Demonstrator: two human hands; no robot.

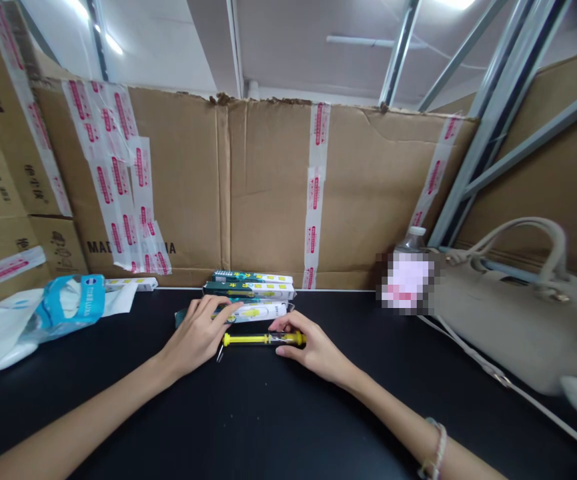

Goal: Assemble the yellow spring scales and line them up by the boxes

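My right hand (308,340) is closed around the right end of a screwdriver-like tool (248,339) with a yellow and dark see-through handle, lying crosswise just above the black table. Close behind it, my left hand (198,330) has its fingers over the left part of a slim white and green box (263,311) and its thumb at the near side. Part of that box is hidden under the hand. A small metal piece (220,353) sticks out by the left thumb, beside the tool's yellow end; whether it joins the tool I cannot tell.
Several similar boxes (248,289) lie behind, against the cardboard wall (268,200). Left are a blue and white tissue pack (75,300) and another slim box (141,285). A bottle (408,267) and a beige handbag (518,313) with a trailing strap (498,377) stand right.
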